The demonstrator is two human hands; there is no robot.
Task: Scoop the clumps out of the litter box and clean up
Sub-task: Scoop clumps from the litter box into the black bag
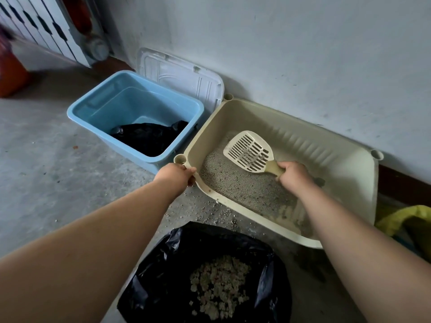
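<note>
Head view: litter box (314, 145) on the floor (46, 148) against the wall. The left grip (177, 174) is curled over its near corner rim, steadying it. Grey litter (238, 183) is heaped toward the left grip's end, and bare tray bottom shows under the right forearm. The right grip (295, 177) is closed round the handle of the slotted scoop (247, 151), whose blade is raised just ahead of it, over the litter. A few grains cling in the slots; no clump seen on it. Step judged: sifting, between scoops. Next move likely calls for dipping the blade into the heap, shaking the loose grains through, then carrying any catch back to the black bag (163, 264) open below both grips. The bag already holds a pile of pale clumps (219, 287), so scooping looks well along. Spilled granules (210, 210) lie between the left grip and the bag, so sweeping-up remains. Beyond the left grip is a blue bin (105, 101) with a white lid (186, 78) behind it.
</note>
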